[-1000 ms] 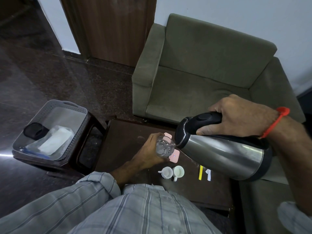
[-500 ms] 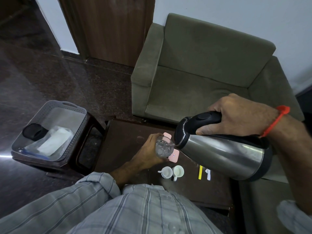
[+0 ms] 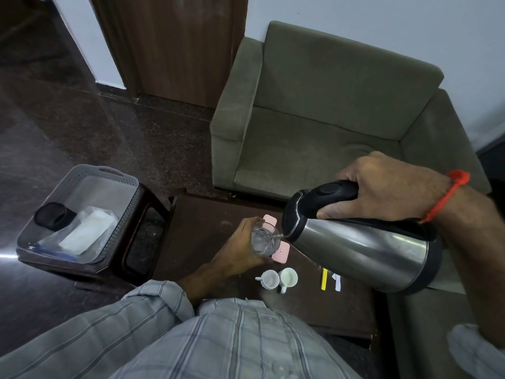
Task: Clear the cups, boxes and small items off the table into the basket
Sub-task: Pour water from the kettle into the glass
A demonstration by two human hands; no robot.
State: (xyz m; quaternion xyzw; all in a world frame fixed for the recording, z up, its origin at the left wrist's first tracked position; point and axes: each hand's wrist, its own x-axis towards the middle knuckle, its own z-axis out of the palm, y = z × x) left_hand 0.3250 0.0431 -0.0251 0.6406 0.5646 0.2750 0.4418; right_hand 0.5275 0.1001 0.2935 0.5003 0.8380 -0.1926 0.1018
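Observation:
My right hand [image 3: 388,187] grips the black handle of a steel kettle [image 3: 363,250], tilted with its spout over a clear glass [image 3: 263,240]. My left hand [image 3: 240,247] holds that glass above the dark table [image 3: 207,222], and water runs into it. A pink box [image 3: 281,251] lies mostly hidden under the glass. Two small white cups [image 3: 278,279] stand side by side near the table's front. A yellow stick [image 3: 324,279] and a white scrap [image 3: 337,281] lie to their right. The grey basket [image 3: 109,181] sits on a stool at left, holding a black cup [image 3: 53,220] and a white packet [image 3: 87,231].
A green armchair [image 3: 328,119] stands behind the table, against the wall. A wooden door [image 3: 177,45] is at the back left. Dark polished floor surrounds the stool. My plaid shirt fills the bottom of the view.
Hardly anything has moved; the kettle stays tilted over the glass and water keeps pouring.

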